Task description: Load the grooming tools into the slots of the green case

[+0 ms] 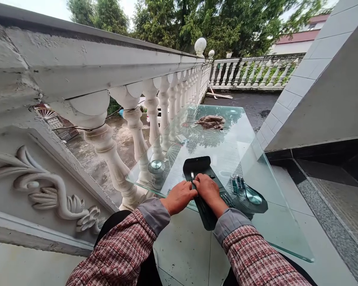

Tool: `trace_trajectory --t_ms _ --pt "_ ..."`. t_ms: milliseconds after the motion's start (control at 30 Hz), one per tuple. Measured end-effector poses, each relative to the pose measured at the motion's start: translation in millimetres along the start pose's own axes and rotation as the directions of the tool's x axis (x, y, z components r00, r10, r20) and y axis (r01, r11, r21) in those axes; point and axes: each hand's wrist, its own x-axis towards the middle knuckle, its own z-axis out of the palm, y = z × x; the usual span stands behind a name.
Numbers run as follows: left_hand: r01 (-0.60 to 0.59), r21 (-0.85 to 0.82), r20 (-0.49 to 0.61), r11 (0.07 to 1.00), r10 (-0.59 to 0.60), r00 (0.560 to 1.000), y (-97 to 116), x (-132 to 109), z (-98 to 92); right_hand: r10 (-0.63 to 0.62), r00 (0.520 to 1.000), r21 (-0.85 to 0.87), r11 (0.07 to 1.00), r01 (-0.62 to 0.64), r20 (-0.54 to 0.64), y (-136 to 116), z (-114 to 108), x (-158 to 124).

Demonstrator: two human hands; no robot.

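A long black case [203, 216] lies open on the glass table, its far flap [197, 162] folded out. My right hand [207, 188] is over the middle of the case, fingers pinched together. Touching it from the left, my left hand [180, 196] also has its fingers closed. A small, pale, flat metal piece [192, 174] sticks up beyond the fingertips; its lower part is hidden, and which hand grips it is unclear. Right of the case lie small dark and silver ribbed pieces [238, 184], perhaps bits in holders.
The glass table [244, 143] has sharp-looking edges and round metal supports [156, 166]. A crumpled brown cloth [210, 122] lies at its far end, with a small printed card [181, 138] on the left. White balusters [134, 127] stand along the left, a tiled wall [301, 79] on the right.
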Motion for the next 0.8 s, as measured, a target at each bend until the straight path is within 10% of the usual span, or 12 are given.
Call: trace_trajectory --t_ms 800 --pt "-0.030 -0.263 0.024 0.964 0.037 0.999 8.8 -10.1 -21.2 -0.085 0.986 0.424 0.895 0.138 -0.141 18.4 -4.6 -5.0"
